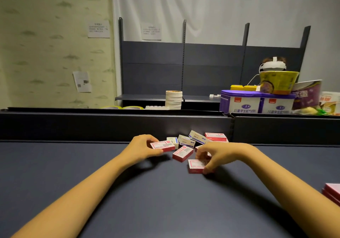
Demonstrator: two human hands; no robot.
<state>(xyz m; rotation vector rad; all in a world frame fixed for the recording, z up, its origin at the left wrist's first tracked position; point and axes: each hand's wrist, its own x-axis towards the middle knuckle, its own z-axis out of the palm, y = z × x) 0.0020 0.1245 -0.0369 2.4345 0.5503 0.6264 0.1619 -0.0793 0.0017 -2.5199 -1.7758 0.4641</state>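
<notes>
A small red-and-white carton (162,145) is pinched in the left hand (141,146), with the thumb at its near long edge and the fingers curled over the far one. Whether it is lifted clear of the dark worktop (165,201) cannot be told. A second red-and-white carton (196,166) lies flat on the worktop and is grasped at its right end by the curled fingers and thumb of the right hand (219,155).

Both cartons are judged to be light, stiff along the edges, easily dented on the broad faces and slightly slick from the printed coating. They are best taken across the 2 long edges with only a little squeeze.

Between the hands a third red-and-white carton (182,153) lies at an angle. Just behind it a loose heap is gathered against the back panel (110,127): a blue-and-white carton (186,141), a tilted blue-and-white carton (197,137), a small white box (172,140) and a red-topped carton (215,137).

Well apart, at the right edge, a pink stack (333,191) is seen. Beyond the panel, round white tubs (173,99) are stacked and purple-lidded tins (257,103) stand side by side.
</notes>
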